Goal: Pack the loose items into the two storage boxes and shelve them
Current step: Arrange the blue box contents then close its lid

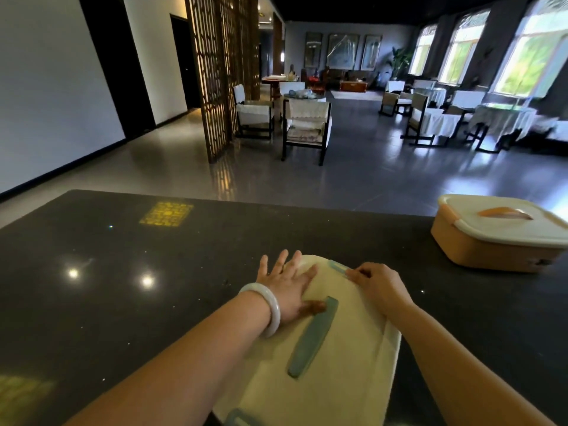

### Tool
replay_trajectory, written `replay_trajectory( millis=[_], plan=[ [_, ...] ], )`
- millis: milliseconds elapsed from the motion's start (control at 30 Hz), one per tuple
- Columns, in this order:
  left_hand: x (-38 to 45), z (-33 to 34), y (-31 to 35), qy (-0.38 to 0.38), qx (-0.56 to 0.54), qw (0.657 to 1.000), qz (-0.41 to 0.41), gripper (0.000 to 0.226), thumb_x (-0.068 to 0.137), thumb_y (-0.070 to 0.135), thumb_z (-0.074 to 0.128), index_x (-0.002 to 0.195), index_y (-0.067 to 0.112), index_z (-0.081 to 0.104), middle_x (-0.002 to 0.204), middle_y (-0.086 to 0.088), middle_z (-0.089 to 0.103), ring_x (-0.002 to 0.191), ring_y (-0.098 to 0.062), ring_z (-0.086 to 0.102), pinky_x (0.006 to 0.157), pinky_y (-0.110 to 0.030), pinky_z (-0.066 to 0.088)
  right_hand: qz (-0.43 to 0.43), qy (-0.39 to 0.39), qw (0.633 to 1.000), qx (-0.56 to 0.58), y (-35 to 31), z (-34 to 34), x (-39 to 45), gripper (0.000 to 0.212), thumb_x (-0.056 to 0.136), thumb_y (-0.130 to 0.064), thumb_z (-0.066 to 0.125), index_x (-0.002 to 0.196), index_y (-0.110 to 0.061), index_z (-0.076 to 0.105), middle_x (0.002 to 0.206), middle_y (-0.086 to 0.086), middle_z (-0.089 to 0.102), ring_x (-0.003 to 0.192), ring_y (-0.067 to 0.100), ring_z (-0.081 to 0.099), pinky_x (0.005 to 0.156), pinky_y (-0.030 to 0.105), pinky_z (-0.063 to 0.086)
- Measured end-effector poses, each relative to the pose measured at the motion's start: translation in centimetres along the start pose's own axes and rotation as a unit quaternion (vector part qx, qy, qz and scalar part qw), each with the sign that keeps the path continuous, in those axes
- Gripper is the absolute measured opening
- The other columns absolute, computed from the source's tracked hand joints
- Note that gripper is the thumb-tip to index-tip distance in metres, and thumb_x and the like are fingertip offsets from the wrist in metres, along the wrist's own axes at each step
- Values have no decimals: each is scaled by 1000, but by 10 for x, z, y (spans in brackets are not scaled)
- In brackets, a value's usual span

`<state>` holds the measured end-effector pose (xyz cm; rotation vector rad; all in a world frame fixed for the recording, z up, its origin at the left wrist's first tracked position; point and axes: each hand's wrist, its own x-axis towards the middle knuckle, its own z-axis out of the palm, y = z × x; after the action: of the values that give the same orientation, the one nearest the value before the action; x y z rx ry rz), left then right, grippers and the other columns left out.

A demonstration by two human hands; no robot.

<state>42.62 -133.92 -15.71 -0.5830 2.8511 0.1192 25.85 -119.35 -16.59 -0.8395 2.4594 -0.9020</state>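
Dark counter (129, 272): broad bare stretch seen on the left and along the far edge, crossed only by light spots. Near centre is taken up by the cream-lidded box (338, 348), covered in part by the left hand (287, 290), laid flat, and the right hand (379, 285), curled at the far clip. Far right corner is blocked by the orange box (491, 244). Between the two boxes an open strip of counter is left.

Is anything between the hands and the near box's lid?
Nothing visible. The left hand lies flat on the cream lid, and the right hand pinches the blue latch at its far edge.
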Motion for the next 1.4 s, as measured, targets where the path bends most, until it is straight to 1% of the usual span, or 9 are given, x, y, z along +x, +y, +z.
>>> replay_trajectory(
  millis=[167, 300, 500, 667, 867, 967, 1033, 1233, 1400],
  plan=[
    [-63, 21, 4, 68, -40, 994, -81, 75, 88, 73, 21, 150, 40, -6, 160, 6, -17, 145, -26, -20, 111, -59, -13, 93, 86, 992, -29, 23, -7, -41, 31, 93, -55, 44, 107, -29, 53, 99, 2, 56, 80, 18, 57, 63, 35, 47],
    [-118, 48, 2, 41, -143, 974, -171, 76, 84, 77, 16, 147, 46, -13, 155, 11, -27, 145, -28, -19, 114, -59, -2, 136, 109, 984, -26, 33, -10, -68, 29, 95, -53, 41, 107, -27, 49, 102, 6, 55, 87, 23, 54, 81, 47, 49],
    [-126, 64, -6, 126, -296, 939, -118, 66, 91, 63, 38, 148, 49, 8, 157, 18, -14, 145, -20, -4, 117, -41, 12, 158, 69, 985, -9, 38, -25, -98, 31, 95, -45, 47, 106, -17, 53, 91, 6, 58, 78, 22, 59, 57, 32, 43],
    [-108, 46, -42, 91, -333, 938, -41, 75, 86, 63, 50, 150, 43, 17, 159, 13, -7, 147, -18, 3, 119, -44, 15, 190, 19, 979, -77, 57, -26, -135, 31, 92, -49, 51, 89, -18, 54, 81, 5, 65, 69, 19, 64, 54, 29, 47],
    [-110, 40, -47, 44, -370, 908, -192, 92, 83, 70, 48, 153, 31, 4, 158, -3, 13, 136, -27, 37, 108, -45, 34, 178, -23, 981, -74, 59, -30, -146, 42, 90, -58, 44, 88, -19, 59, 77, 2, 67, 64, 14, 65, 51, 23, 45],
    [-128, 47, -40, 23, -358, 899, -251, 82, 83, 76, 34, 143, 21, 26, 125, -6, 54, 106, -21, 59, 88, -40, 48, 155, -6, 988, -18, 50, -25, -139, 48, 93, -56, 37, 98, -14, 61, 82, 3, 66, 74, 16, 63, 65, 29, 47],
    [-141, 52, -35, 20, -367, 892, -263, 78, 78, 79, 29, 124, 17, 40, 99, 0, 60, 85, -15, 61, 74, -35, 49, 151, 7, 988, 29, 48, -17, -138, 46, 97, -51, 36, 114, -15, 59, 93, 3, 65, 85, 17, 62, 78, 34, 48],
    [-155, 58, -21, 110, -437, 848, -278, 69, 71, 77, 42, 103, 17, 56, 88, -4, 64, 77, -18, 63, 67, -34, 47, 170, 28, 983, 69, 49, -12, -143, 49, 96, -54, 36, 113, -16, 60, 87, 4, 66, 79, 18, 64, 64, 31, 48],
    [-154, 57, -16, 135, -463, 830, -278, 64, 71, 74, 53, 98, 17, 60, 87, -7, 68, 78, -25, 65, 75, -44, 52, 177, 71, 977, 93, 58, -10, -157, 45, 95, -55, 40, 97, -17, 64, 88, 8, 67, 86, 25, 64, 82, 42, 52]
  ],
)
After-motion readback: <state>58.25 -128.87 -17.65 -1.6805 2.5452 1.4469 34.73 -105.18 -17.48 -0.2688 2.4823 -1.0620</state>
